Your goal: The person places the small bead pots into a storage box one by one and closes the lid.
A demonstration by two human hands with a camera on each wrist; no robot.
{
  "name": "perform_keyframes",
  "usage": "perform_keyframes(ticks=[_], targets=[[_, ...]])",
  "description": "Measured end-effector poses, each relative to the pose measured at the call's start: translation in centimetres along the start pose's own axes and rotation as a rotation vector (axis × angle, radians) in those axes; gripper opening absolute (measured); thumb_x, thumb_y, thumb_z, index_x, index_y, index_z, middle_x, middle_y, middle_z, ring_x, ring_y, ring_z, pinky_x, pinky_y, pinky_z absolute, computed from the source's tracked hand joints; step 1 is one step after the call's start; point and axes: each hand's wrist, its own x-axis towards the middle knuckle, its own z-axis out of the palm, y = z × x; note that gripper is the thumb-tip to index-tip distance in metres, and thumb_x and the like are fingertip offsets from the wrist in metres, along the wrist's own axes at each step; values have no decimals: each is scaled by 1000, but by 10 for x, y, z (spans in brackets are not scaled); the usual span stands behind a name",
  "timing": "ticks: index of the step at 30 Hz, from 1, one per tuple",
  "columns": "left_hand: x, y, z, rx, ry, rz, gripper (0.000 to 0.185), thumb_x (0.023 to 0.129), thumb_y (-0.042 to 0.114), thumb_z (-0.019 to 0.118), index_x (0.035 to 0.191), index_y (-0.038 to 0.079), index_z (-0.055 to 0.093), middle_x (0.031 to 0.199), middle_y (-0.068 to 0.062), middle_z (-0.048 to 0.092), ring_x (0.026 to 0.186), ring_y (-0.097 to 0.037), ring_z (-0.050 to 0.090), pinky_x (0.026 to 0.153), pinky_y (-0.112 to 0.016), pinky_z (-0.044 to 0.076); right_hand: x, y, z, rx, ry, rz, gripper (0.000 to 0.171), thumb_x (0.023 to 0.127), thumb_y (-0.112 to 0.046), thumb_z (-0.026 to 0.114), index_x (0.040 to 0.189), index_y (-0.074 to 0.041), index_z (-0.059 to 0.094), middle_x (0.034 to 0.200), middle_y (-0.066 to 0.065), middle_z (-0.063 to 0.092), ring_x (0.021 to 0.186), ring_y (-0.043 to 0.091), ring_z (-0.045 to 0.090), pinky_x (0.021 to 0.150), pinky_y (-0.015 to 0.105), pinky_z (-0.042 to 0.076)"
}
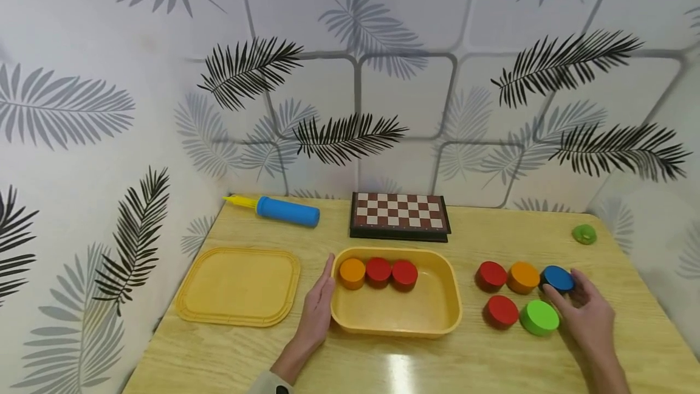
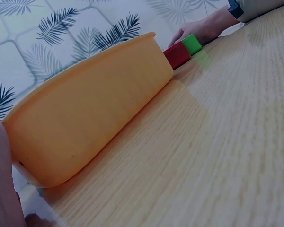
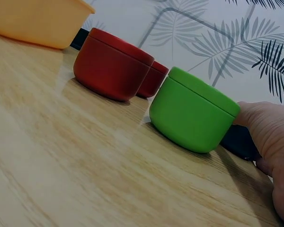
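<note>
My right hand (image 1: 587,315) curls round the squat blue round tin (image 1: 558,278). My left hand (image 1: 318,309) lies flat against the yellow plastic tub (image 1: 437,321), which holds one orange tin (image 1: 352,272) and two red tins (image 1: 391,272).

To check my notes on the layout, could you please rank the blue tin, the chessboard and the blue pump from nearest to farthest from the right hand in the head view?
1. Blue tin: touched by the right hand.
2. Chessboard: at the table's back, centre.
3. Blue pump: at the back left corner.
</note>
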Motion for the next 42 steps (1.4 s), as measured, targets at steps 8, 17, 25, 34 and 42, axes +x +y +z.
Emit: perform_keyframes(ticks=[8,17,25,34,42], targets=[[-1,1,1,-10,-10,-18,53,117,29,31,166,8,25,173,-9,22,158,-18,20,121,-12,16,-2,-1,1,3,56,21,68,87,-23,87,144,4,60,125,26,67,83,-24,47,73,-3,41],[0,2,2,-10,-10,-18,53,117,28,30,166,9,24,173,-11,22,157,-17,21,121,-13,17,-1,-1,0,15,80,38,65,86,-24,89,140,2,64,113,6,71,81,-22,50,72,-2,42],[-2,1,1,-13,-1,-15,52,117,25,31,166,9,24,172,-12,22,157,-20,22,119,-12,18,-1,0,3,40,111,72,65,82,-23,92,137,1,66,103,-9,68,78,-21,51,71,-2,43],[-1,-1,1,-8,2,-4,52,117,26,31,166,10,25,172,-12,23,157,-21,22,120,-12,18,0,-3,2,34,108,58,65,83,-26,91,135,4,66,111,14,74,77,-21,50,70,-2,42],[0,2,2,-17,8,-22,52,117,25,31,166,10,26,172,-10,24,157,-17,22,120,-11,18,-2,-18,-8,140,144,179,69,82,-32,92,138,-1,66,90,-27,57,83,-6,55,71,2,44]])
